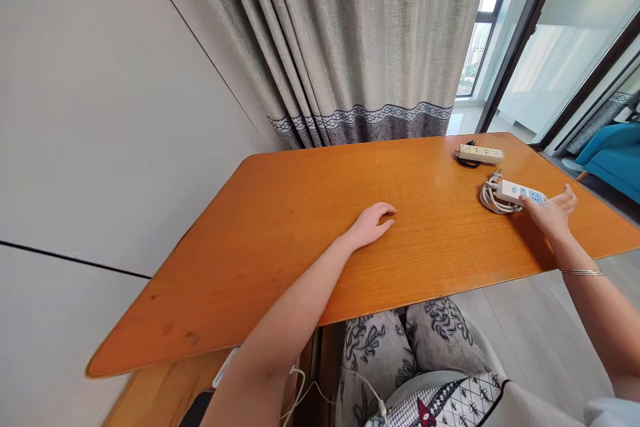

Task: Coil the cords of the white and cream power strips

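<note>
My left hand [371, 225] rests on the orange-brown wooden table [310, 213], fingers loosely bent and thumb apart, with nothing in it. Over at the right, my right hand [553, 210] is open at the near side of a white power strip [521, 192] with blue-marked sockets. Its thumb overlaps the strip's edge, and its other fingers point away to the right; whether it touches the strip I cannot tell. The strip's pale cord [493, 199] is coiled at its left end. Behind it lies a cream power strip [481, 154] with a black cord [468, 162].
A grey curtain [380, 33] hangs behind the table, and a pale wall panel [100, 93] stands along the left. Beyond the right end are a glass door and a blue chair [613, 157]. A white cable [300, 387] hangs below the near edge, by my lap.
</note>
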`<state>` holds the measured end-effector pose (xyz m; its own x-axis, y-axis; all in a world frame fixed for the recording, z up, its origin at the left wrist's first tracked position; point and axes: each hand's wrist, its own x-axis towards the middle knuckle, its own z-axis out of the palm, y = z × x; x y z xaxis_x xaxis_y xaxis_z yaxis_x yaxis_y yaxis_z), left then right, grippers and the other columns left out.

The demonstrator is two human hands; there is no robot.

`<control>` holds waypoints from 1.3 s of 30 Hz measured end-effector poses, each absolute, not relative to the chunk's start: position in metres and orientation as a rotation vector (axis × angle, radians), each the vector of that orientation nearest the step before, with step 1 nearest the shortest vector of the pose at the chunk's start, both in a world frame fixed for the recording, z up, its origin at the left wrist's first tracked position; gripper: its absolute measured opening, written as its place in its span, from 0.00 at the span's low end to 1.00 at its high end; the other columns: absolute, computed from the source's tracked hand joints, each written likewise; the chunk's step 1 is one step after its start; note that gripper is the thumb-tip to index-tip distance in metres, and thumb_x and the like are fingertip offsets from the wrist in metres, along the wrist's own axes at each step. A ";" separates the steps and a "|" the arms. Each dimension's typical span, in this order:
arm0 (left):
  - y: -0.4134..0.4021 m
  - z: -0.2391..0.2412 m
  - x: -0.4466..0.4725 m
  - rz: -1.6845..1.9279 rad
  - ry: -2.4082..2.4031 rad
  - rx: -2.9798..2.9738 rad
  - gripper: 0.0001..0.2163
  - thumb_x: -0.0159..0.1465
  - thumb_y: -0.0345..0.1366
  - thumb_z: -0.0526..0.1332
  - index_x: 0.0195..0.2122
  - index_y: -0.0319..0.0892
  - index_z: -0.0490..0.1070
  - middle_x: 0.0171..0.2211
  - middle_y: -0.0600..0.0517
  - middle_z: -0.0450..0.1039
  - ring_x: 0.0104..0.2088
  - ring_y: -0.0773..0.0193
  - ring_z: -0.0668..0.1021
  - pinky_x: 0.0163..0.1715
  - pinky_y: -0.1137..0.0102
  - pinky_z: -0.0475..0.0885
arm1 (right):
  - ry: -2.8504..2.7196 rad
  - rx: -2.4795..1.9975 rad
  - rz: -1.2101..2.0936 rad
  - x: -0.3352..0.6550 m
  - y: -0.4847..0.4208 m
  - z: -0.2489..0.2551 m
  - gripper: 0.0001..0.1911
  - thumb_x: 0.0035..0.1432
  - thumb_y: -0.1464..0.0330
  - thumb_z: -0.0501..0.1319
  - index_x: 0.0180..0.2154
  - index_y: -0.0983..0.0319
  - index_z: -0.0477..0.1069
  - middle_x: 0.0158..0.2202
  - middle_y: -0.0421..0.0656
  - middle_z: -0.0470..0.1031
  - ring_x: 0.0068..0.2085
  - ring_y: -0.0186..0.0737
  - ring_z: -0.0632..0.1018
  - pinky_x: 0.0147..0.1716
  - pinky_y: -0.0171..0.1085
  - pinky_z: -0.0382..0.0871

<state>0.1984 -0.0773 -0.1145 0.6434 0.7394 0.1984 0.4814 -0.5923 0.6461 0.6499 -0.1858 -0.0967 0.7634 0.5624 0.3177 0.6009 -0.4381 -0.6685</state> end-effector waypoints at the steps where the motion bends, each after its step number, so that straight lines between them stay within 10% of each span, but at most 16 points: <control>1: -0.077 -0.115 0.198 0.605 0.949 2.331 0.12 0.66 0.35 0.59 0.48 0.42 0.76 0.55 0.44 0.78 0.57 0.53 0.78 0.64 0.52 0.70 | -0.990 -2.166 -0.096 0.650 -0.185 -0.098 0.43 0.55 0.55 0.66 0.65 0.71 0.60 0.69 0.70 0.57 0.71 0.69 0.58 0.67 0.58 0.55; 5: -0.079 -0.116 0.199 0.582 0.953 2.368 0.12 0.67 0.34 0.59 0.49 0.41 0.76 0.56 0.44 0.77 0.58 0.53 0.78 0.64 0.54 0.70 | -1.267 -2.259 -0.013 0.653 -0.181 -0.100 0.35 0.62 0.53 0.55 0.60 0.72 0.69 0.59 0.66 0.71 0.63 0.66 0.69 0.62 0.58 0.61; 14: -0.081 -0.116 0.201 0.571 0.960 2.389 0.12 0.67 0.33 0.59 0.49 0.40 0.77 0.57 0.43 0.76 0.58 0.53 0.78 0.64 0.53 0.70 | -1.498 -2.387 -0.144 0.632 -0.190 -0.097 0.47 0.54 0.42 0.64 0.65 0.66 0.67 0.59 0.66 0.71 0.58 0.73 0.71 0.52 0.60 0.66; 26: -0.082 -0.118 0.201 0.600 0.929 2.443 0.12 0.67 0.32 0.58 0.49 0.40 0.77 0.55 0.43 0.77 0.56 0.53 0.79 0.62 0.53 0.72 | -1.821 -2.074 -0.372 0.593 -0.171 -0.093 0.40 0.58 0.48 0.64 0.64 0.67 0.67 0.62 0.65 0.69 0.68 0.72 0.63 0.62 0.66 0.59; 39: -0.079 -0.127 0.195 0.675 0.930 2.592 0.13 0.68 0.32 0.58 0.52 0.43 0.76 0.59 0.43 0.74 0.59 0.53 0.77 0.63 0.51 0.72 | -2.489 -1.493 0.070 0.421 -0.093 -0.093 0.27 0.65 0.57 0.63 0.61 0.63 0.72 0.63 0.57 0.72 0.67 0.59 0.68 0.66 0.56 0.62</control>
<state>0.1951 -0.0792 -0.1267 0.6791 0.6575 0.3264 0.5138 -0.7434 0.4282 0.4209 -0.0928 -0.0932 -0.4501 0.8751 0.1779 0.8638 0.4772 -0.1620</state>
